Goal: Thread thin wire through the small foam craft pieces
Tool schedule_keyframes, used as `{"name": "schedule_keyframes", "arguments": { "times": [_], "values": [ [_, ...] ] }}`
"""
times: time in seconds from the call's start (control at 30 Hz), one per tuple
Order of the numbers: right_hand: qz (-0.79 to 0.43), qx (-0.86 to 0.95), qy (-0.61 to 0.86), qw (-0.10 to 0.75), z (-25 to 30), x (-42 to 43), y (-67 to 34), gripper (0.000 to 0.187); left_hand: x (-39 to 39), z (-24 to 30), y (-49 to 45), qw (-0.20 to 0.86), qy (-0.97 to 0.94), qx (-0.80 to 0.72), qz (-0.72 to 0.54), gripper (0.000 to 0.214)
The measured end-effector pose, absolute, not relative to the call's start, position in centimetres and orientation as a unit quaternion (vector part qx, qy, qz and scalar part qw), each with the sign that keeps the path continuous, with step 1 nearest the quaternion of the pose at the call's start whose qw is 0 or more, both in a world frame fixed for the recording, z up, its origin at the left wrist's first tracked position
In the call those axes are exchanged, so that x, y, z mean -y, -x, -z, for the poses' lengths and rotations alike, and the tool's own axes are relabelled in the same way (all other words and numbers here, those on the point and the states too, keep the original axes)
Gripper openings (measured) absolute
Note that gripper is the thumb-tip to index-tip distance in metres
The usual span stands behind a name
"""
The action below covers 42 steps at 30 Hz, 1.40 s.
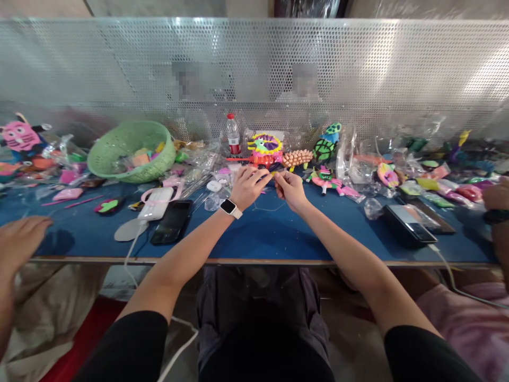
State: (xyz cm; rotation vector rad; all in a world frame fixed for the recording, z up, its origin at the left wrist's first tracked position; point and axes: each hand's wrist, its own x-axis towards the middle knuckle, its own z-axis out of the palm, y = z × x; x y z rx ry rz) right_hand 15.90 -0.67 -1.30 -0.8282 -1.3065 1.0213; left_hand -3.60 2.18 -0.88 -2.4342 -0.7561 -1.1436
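My left hand (248,187), with a white watch (229,207) on its wrist, and my right hand (291,189) meet over the middle of the blue table. Their fingertips pinch close together around a small yellow piece of modelling clay (274,173), mostly hidden by the fingers. Just behind them stands a colourful clay figure (265,148) with a yellow-and-purple frill and a red body. To its right lie a brown scaly clay piece (297,158) and a green-and-black clay turtle shell (325,150). A pink-and-green clay figure (325,179) lies right of my right hand.
A green basket (131,151), a power bank (156,203) and a phone (172,223) are on the left. A red-capped bottle (233,133) stands behind. Another device (409,225) lies right. Co-workers' hands (22,239) flank me. A perforated metal panel (254,63) bounds the back.
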Motion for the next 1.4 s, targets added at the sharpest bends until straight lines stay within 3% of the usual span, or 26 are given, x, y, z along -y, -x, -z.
{"name": "schedule_keyframes", "arguments": {
  "times": [0.43,0.67,0.9,1.17,1.23,1.3,1.4],
  "values": [
    [-0.417,0.582,0.357,0.601,1.5,0.8,-15.7,0.076,-2.0,0.5,3.3,0.19,0.854,0.27,0.402,0.03],
    [-0.33,0.63,0.362,0.603,1.0,1.1,-16.1,0.07,-2.1,0.9,2.8,0.186,0.838,0.278,0.432,0.027],
    [-0.225,0.7,0.365,0.572,0.8,1.1,-17.2,0.049,-2.4,0.8,2.3,-0.023,0.83,0.292,0.474,0.019],
    [-0.141,0.759,0.334,0.542,1.0,0.2,-18.3,0.039,-3.3,0.0,2.9,-0.372,0.783,0.27,0.42,0.05],
    [-0.138,0.755,0.333,0.548,1.0,0.3,-18.2,0.038,-3.3,0.0,2.8,-0.408,0.769,0.281,0.405,0.052],
    [-0.152,0.738,0.342,0.562,1.1,0.4,-17.9,0.039,-3.0,0.0,2.6,-0.351,0.785,0.283,0.424,0.046],
    [-0.225,0.689,0.36,0.588,1.3,0.6,-17.2,0.046,-2.3,0.1,2.4,-0.131,0.827,0.29,0.463,0.029]
  ]
}}
